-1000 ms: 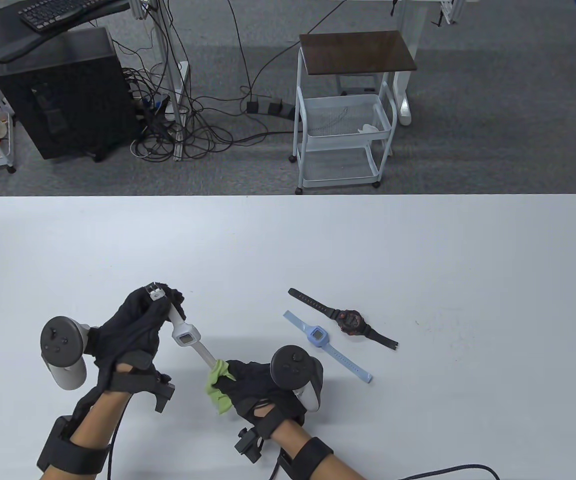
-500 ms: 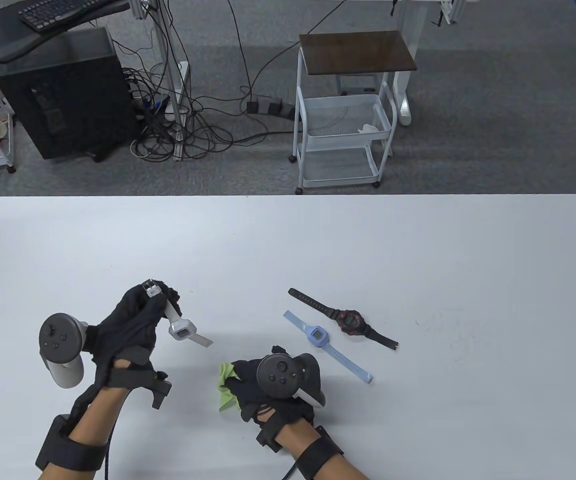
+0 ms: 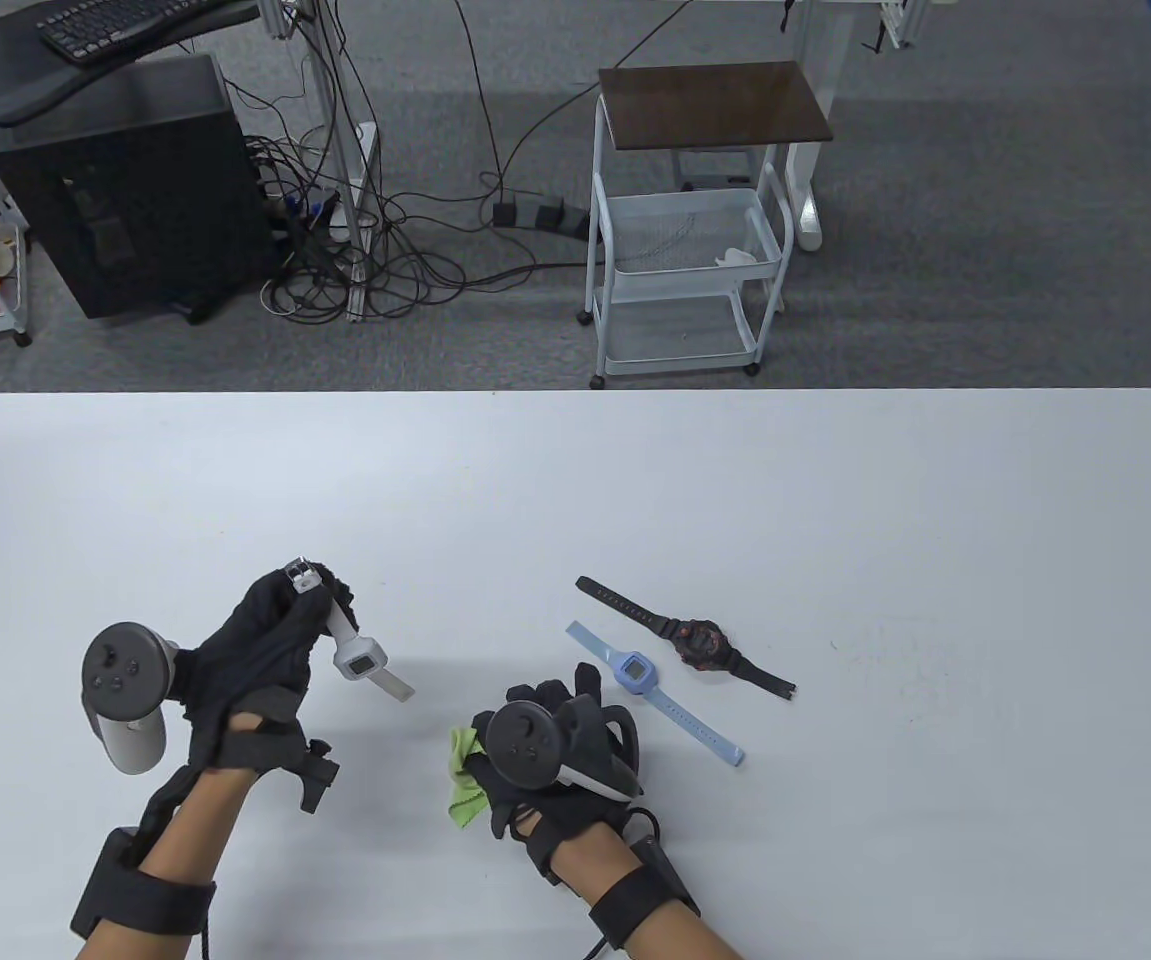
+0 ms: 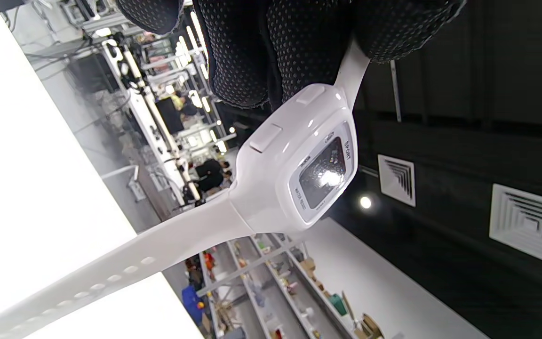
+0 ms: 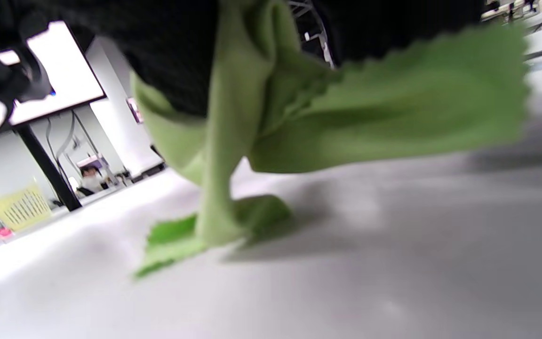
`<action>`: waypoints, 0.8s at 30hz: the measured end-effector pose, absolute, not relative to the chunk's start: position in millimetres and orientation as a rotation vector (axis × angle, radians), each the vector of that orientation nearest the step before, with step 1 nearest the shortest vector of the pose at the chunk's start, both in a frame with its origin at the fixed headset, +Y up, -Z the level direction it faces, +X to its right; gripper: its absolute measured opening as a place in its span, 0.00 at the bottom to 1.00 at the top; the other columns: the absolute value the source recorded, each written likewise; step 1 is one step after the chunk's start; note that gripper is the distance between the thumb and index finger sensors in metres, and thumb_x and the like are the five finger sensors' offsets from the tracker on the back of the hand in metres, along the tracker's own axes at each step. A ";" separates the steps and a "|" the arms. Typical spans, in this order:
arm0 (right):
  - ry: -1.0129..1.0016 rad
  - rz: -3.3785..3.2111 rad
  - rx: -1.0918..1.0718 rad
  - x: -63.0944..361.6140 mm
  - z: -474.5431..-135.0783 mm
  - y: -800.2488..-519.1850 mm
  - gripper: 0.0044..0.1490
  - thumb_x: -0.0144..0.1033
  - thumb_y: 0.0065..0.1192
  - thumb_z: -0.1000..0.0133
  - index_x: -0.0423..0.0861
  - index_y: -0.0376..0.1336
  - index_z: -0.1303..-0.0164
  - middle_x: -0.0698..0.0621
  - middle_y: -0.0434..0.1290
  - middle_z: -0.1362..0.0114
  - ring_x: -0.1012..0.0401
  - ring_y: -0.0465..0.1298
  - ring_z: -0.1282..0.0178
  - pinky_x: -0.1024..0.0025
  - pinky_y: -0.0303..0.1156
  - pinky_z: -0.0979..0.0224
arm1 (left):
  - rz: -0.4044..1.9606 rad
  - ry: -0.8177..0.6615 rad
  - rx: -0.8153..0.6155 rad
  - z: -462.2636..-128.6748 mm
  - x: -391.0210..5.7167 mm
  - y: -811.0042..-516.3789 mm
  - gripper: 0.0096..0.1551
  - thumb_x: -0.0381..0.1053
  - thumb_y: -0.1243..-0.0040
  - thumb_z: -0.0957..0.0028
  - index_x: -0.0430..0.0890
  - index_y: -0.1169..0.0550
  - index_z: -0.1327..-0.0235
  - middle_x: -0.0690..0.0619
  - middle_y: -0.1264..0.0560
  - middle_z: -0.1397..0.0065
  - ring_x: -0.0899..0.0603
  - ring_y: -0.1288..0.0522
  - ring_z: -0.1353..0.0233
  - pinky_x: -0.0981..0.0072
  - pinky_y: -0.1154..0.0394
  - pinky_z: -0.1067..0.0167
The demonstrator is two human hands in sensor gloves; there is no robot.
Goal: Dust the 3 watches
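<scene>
Table view showed the right hand (image 3: 550, 745) nearest, fingers clutching the green cloth (image 3: 465, 785) low on the table. Up-left, the left hand (image 3: 260, 650) pinched the white watch (image 3: 360, 658), strap slanting toward the cloth; 2 watches lay right.

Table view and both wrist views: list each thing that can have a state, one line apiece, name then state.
white watch: held up off the table by its buckle-end strap, face showing.
blue watch: flat on the table, strap open.
black watch: flat on the table, strap open, beside the blue one.
green cloth: crumpled, a corner touching the table.
left hand: grips the white watch.
right hand: holds the green cloth.
</scene>
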State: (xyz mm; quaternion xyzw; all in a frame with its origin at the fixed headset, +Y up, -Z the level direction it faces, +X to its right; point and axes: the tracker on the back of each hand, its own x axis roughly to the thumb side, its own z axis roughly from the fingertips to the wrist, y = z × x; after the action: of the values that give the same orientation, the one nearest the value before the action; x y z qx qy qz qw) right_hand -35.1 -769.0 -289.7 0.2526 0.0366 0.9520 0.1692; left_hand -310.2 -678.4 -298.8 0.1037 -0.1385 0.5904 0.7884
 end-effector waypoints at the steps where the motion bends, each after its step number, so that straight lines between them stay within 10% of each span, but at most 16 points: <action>1: 0.122 2.742 0.717 -37.0 -289.7 -770.4 0.34 0.50 0.68 0.52 0.44 0.73 0.40 0.28 0.66 0.29 0.31 0.61 0.33 0.22 0.35 0.36 | 1.267 -0.302 0.214 -299.1 -309.2 -679.2 0.25 0.64 0.46 0.35 0.52 0.29 0.32 0.63 0.20 0.42 0.49 0.23 0.27 0.41 0.37 0.23; 24: 0.349 2.839 0.698 -41.4 -290.8 -783.8 0.46 0.53 0.65 0.51 0.43 0.56 0.26 0.31 0.51 0.20 0.31 0.50 0.25 0.21 0.29 0.37 | 1.242 -0.322 0.153 -300.2 -299.9 -687.0 0.25 0.64 0.46 0.35 0.52 0.29 0.32 0.62 0.20 0.41 0.49 0.23 0.27 0.40 0.37 0.24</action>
State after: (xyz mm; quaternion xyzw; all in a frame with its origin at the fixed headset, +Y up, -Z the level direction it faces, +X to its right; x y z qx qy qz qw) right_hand -41.4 -783.8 -290.8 0.2358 0.1180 0.9596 0.0983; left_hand -299.9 -687.0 -300.2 0.0713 -0.1500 0.5788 0.7984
